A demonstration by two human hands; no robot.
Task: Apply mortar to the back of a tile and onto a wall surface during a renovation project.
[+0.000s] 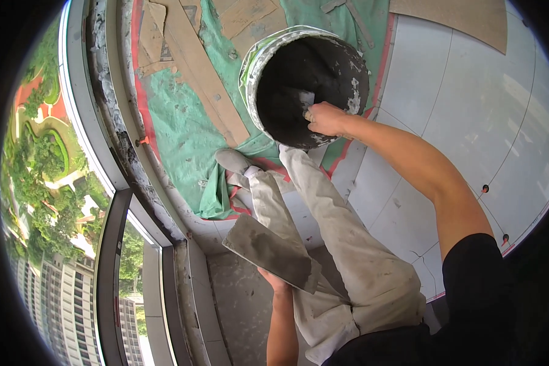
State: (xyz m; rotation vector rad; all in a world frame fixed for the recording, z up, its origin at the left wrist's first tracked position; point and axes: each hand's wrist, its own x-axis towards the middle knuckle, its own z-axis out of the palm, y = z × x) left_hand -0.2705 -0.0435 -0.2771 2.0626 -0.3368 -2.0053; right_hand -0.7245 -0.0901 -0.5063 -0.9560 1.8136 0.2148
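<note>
My right hand [326,119] reaches into a large bucket [356,97], fingers closed round a trowel [305,96]. The trowel's blade points down into the dark grey mortar [287,113], which hides its far end. Dried white and grey splashes coat the bucket's rim and inner wall. Lower down, my left hand [273,280] grips a rectangular tile piece [265,250] by its lower edge, in front of my legs. Grey mortar is smeared over the tile's upward face. Part of the left hand's fingers is hidden behind the tile.
Green sheeting [180,113] with red edges covers the floor around the bucket, with cardboard [204,79] lying on it. Pale tiles [470,79] with small red-and-black pegs [485,188] spread to the right. A window frame [94,122] runs along the left, buildings and trees beyond it.
</note>
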